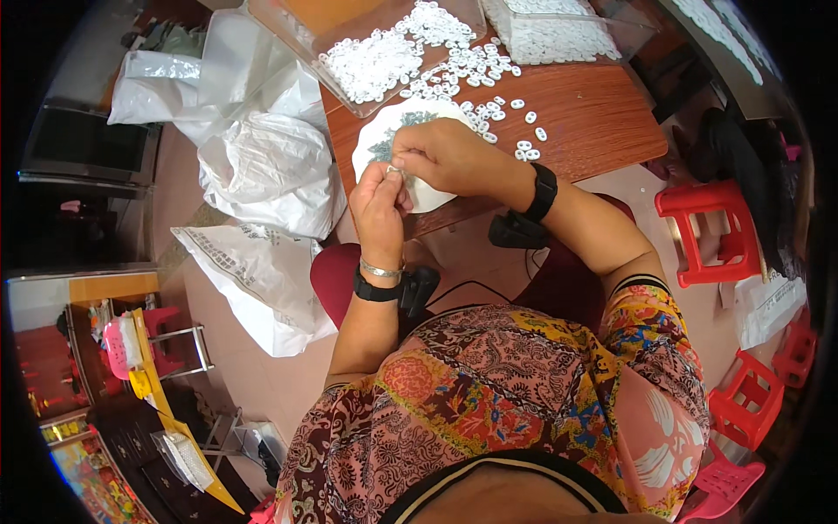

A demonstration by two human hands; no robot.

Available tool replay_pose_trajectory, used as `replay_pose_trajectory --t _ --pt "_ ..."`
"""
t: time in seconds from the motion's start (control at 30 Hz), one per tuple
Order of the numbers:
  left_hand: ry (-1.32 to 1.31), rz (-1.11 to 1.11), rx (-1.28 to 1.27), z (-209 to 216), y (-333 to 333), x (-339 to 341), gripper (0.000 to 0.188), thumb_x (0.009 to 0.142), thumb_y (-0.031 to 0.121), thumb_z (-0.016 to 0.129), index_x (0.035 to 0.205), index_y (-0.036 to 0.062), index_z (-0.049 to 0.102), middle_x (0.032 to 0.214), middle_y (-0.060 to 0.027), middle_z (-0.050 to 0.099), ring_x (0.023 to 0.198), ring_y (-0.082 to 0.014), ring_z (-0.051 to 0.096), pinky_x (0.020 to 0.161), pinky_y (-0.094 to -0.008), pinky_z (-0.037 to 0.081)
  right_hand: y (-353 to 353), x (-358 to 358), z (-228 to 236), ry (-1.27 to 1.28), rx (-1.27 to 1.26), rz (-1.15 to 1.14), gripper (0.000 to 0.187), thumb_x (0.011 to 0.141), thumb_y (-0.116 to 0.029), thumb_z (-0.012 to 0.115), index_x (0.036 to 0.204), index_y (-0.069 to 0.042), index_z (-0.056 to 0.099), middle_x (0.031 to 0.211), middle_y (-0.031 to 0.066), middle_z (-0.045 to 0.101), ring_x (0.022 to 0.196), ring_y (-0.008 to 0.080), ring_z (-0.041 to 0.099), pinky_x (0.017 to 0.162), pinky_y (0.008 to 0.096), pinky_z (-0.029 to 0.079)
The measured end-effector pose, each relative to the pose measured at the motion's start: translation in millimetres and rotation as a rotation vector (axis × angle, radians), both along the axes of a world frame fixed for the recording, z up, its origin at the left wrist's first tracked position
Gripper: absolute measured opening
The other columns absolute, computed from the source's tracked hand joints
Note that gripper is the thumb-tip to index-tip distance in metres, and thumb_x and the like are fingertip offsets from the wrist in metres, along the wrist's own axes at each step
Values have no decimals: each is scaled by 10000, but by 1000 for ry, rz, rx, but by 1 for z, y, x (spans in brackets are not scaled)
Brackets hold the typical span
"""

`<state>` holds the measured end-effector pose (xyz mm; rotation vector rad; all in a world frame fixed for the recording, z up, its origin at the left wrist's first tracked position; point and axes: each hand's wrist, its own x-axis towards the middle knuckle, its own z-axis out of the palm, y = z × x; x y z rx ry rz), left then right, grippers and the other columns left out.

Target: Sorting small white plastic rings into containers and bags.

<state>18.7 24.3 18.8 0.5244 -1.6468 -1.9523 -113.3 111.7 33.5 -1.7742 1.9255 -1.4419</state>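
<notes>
Both my hands meet over a white scalloped plate (365, 153) at the table's near left edge. Between the thumb and fingers of my left hand (379, 210) is a small white piece (393, 170), probably one of the two-holed ovals, though too small to be sure. My right hand (445, 155) is closed in a pinch right beside it; anything in its fingertips is hidden. Grey-green small bits or a pattern show on the plate, partly covered by my hand. Loose white two-holed oval pieces (482, 68) lie scattered just beyond the plate.
A clear tray (377, 109) heaped with white ovals stands at the far left of the brown wooden table (602, 113). Another clear container (630, 35) of white pieces is at the back right. White sacks (271, 166) lie left; a red stool (709, 229) stands right.
</notes>
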Motion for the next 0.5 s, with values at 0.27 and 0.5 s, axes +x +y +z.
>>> replay_pose_trajectory --t 0.27,0.5 --pt "11 -101 169 4 -10 1 124 874 116 484 772 52 513 598 8 451 504 -76 385 457 -205 314 41 -90 22 114 212 -258 228 817 -252 555 874 -63 668 771 110 656 706 288 614 658 370 482" --pt "69 -121 207 2 -17 4 109 864 117 479 801 29 489 635 -27 453 533 -113 408 471 -229 345 86 -150 -6 18 510 -382 183 702 -100 710 846 -8 645 760 75 658 692 167 593 650 302 463"
